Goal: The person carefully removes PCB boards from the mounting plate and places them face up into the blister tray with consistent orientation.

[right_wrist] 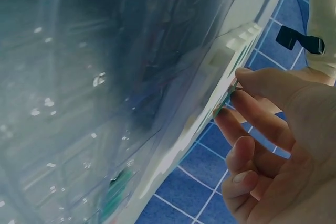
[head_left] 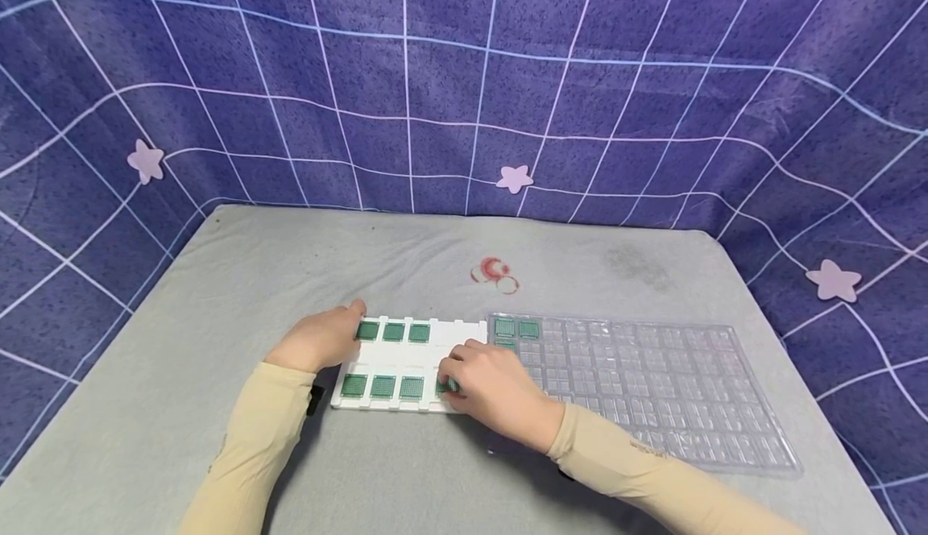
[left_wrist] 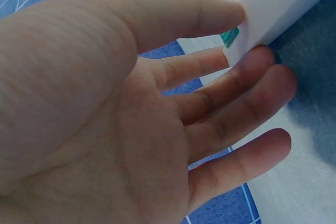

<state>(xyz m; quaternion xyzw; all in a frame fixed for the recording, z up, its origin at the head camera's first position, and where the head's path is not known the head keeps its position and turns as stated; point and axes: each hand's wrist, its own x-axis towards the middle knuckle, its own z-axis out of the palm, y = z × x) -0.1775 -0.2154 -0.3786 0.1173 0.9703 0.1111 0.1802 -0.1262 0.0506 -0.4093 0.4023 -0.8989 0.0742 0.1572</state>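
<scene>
A white tray point(head_left: 395, 355) holds several small green circuit boards point(head_left: 383, 387) in two rows. My left hand point(head_left: 326, 339) grips its left end; in the left wrist view the thumb point(left_wrist: 210, 18) lies over the top face, with fingers at the edge and underside. Over the front row's right end, my right hand point(head_left: 500, 386) pinches a green circuit board point(head_left: 442, 387) between thumb and fingertips, at its slot in the tray. The fingers hide part of that board, and whether it is fully seated I cannot tell.
A clear plastic tray point(head_left: 638, 386) with many square pockets adjoins the white tray on the right. Green boards point(head_left: 529, 329) sit in its far left corner, and my right forearm crosses its near side. Behind the grey tabletop point(head_left: 348, 261) hangs a blue gridded curtain point(head_left: 449, 100).
</scene>
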